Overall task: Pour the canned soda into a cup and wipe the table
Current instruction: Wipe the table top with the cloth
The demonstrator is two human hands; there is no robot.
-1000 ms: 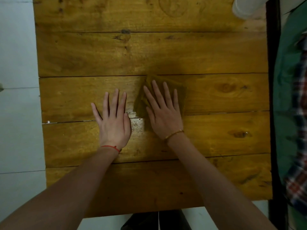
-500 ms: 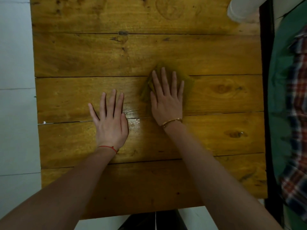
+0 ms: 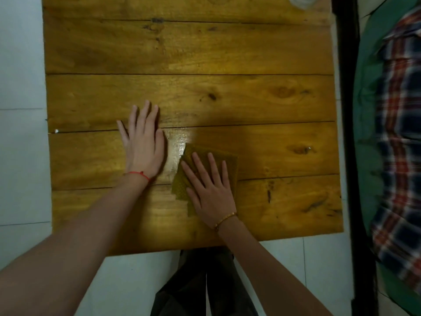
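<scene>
On the wooden plank table (image 3: 227,53), both hands lie flat, fingers straight, side by side but not touching. Right hand (image 3: 210,190) presses a folded mustard-yellow cloth (image 3: 230,163) onto the boards near the front edge. Left hand (image 3: 143,144) rests palm-down on bare wood just left of it. Wet sheen (image 3: 177,142) between them. Pale cup (image 3: 303,1), cropped, at far right corner. Plaid fabric (image 3: 396,144) off to the right.

Square counter (image 3: 227,53) of honey-brown wooden planks: varnished, knotty, with a glossy wet-looking sheen near its middle. Folded mustard-yellow cloth (image 3: 227,165): matt, finely dotted weave. Floor of pale tiles (image 3: 20,156): smooth, dull. Red, white and navy plaid fabric (image 3: 401,156): soft, matt, lying on green cloth (image 3: 369,110).
</scene>
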